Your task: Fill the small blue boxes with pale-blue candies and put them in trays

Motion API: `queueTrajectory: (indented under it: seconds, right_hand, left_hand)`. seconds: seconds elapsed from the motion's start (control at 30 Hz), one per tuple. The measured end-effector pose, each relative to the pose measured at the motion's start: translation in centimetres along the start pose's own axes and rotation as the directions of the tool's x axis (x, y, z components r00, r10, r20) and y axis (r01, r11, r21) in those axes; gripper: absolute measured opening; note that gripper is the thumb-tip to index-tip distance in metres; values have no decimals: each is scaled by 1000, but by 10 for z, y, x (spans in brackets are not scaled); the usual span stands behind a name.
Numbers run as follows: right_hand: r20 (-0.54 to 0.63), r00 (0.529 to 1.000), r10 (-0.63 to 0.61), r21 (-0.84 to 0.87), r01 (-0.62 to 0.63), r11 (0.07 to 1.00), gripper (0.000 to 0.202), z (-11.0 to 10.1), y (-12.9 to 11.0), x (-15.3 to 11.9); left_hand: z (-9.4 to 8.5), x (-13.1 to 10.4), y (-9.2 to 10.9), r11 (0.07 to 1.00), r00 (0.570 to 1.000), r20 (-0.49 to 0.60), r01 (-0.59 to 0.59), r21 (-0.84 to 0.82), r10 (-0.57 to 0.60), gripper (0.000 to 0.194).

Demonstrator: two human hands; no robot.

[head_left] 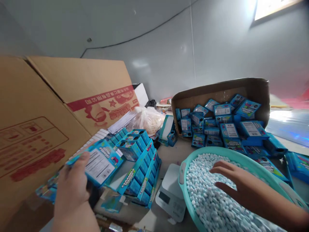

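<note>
My left hand grips a blue candy box by its side, with the white label panel facing up. Just right of that box stands a stack of blue display trays filled with small blue boxes, and the held box is by its near left end. Over a turquoise basin reaches my right hand, fingers apart and nothing visible in them. Small pale blue and white candies fill the basin; whether the fingertips touch them I cannot tell.
A white digital scale sits between trays and basin. Behind the basin, a tipped carton spills many blue boxes. A large cardboard box stands at left, with a clear plastic bag beyond the trays.
</note>
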State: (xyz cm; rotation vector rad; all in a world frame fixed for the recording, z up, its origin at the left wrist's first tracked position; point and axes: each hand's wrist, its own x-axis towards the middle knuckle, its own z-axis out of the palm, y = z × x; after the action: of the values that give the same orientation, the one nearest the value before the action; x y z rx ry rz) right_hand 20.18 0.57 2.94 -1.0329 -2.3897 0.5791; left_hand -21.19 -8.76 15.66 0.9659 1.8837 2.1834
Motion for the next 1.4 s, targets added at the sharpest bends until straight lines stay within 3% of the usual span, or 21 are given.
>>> queueTrajectory:
  seconds: [0.1,0.17,0.3,0.43,0.53,0.6,0.7,0.83,0.9,0.97,1.1,1.27,1.33,1.4]
  right_hand:
    - [28,986,-163,-13,163,987,25,-19,-42,43]
    - [32,944,-327,-62,329,942,24,-22,-80,83]
    - [25,812,-583,-184,577,795,32,0,-159,168]
    - [75,770,-633,-344,616,709,39,38,-201,222]
    - [106,763,-638,-346,630,696,40,53,-207,238]
    - [117,790,-602,-332,602,726,44,54,-209,243]
    - [223,820,-527,-343,572,745,53,48,-217,248]
    - [381,789,-482,-375,609,699,48,33,-229,258]
    - [417,748,-516,-287,647,706,44,21,-230,264]
    - [409,689,-598,-154,698,700,37,6,-227,271]
    - [336,569,-750,-44,805,591,18,-15,-221,282]
    - [435,384,-815,-100,920,380,25,-10,-225,281]
    - [460,343,-819,-198,939,282,24,-4,-227,283]
    - [495,321,-808,-268,940,209,25,0,-226,287]
  left_hand:
    - [-13,17,0,983,959,239,173,-60,-155,63]
    - [-15,25,-4,973,927,328,218,-71,-184,71]
    - [-4,21,-25,960,956,208,239,-144,-206,77]
    - [7,10,-46,948,982,46,191,-254,-185,69]
    - [6,11,-56,946,984,-81,126,-300,-156,58]
    - [4,13,-61,951,982,-145,76,-299,-124,55]
    - [3,10,-64,960,978,-201,-5,-280,-54,52]
    - [4,1,-59,945,976,-217,-84,-315,15,43]
    - [5,1,-55,916,974,-228,-90,-392,-2,39]
    - [6,4,-52,878,972,-216,-22,-478,-94,36]
    - [2,13,-48,814,967,-118,120,-568,-225,34]
    - [-15,17,-39,800,993,109,99,-592,-42,38]
    - [-19,20,-36,806,987,161,91,-584,6,39]
    - [-18,22,-35,815,984,174,131,-565,-37,41]
